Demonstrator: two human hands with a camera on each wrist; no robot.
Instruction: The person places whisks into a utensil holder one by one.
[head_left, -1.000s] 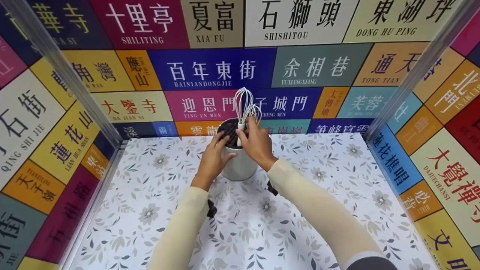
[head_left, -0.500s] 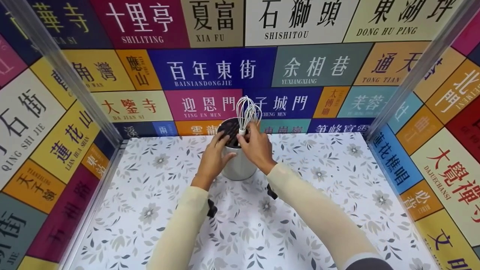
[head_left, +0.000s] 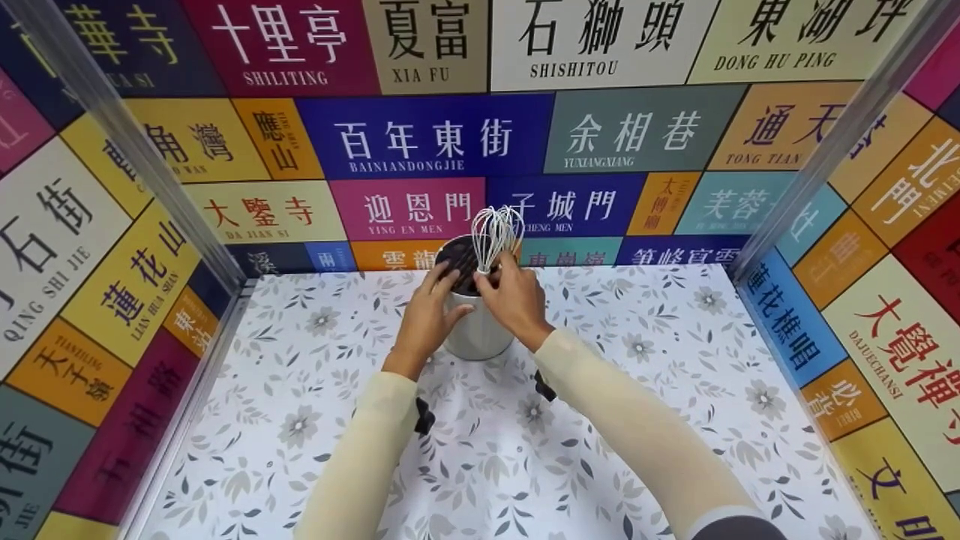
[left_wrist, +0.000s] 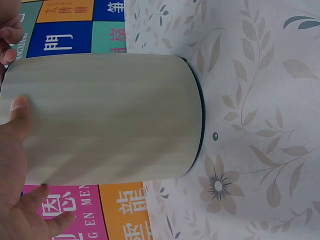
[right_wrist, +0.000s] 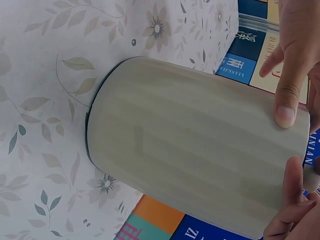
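Observation:
A pale grey-green cylindrical utensil holder (head_left: 480, 334) stands upright at the far side of the table, its top fitted with a dark slotted insert (head_left: 459, 255). My left hand (head_left: 426, 313) holds it near the rim; in the left wrist view the thumb (left_wrist: 19, 111) lies on the smooth wall and other fingers reach round the side. At the holder's right rim, my right hand (head_left: 514, 294) pinches a white-handled wire whisk (head_left: 486, 238) just below its loops, which point up. The rest of the handle is hidden by fingers and holder. Another whisk's loops (head_left: 514, 219) show just behind.
White table paper (head_left: 300, 375) printed with grey leaves and flowers covers the surface. Close behind the holder rises a wall (head_left: 420, 142) of colourful lettered panels, with similar walls left and right. Clear corner posts (head_left: 810, 150) stand at both sides.
The right hand's whisk has gone down into the holder, its loops now lower and level with those of the other whisk. The left hand and the holder have stayed in place.

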